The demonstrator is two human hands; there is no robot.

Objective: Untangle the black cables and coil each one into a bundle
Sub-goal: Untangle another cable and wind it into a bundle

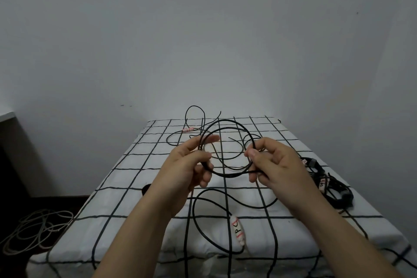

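Above the table I hold a black cable coil of a few round loops. My left hand grips the coil's left side, thumb over the strands. My right hand pinches the right side between thumb and fingers. From the coil a loose tail of the same black cable drops onto the cloth and curves to a white taped label with red writing. A thinner black cable lies tangled at the table's far end with a pink tag.
The table wears a white cloth with a black grid. Bundled black cables with plugs and labels lie at the right edge. A pale grey cable pile sits on the floor at the left. A plain wall stands behind.
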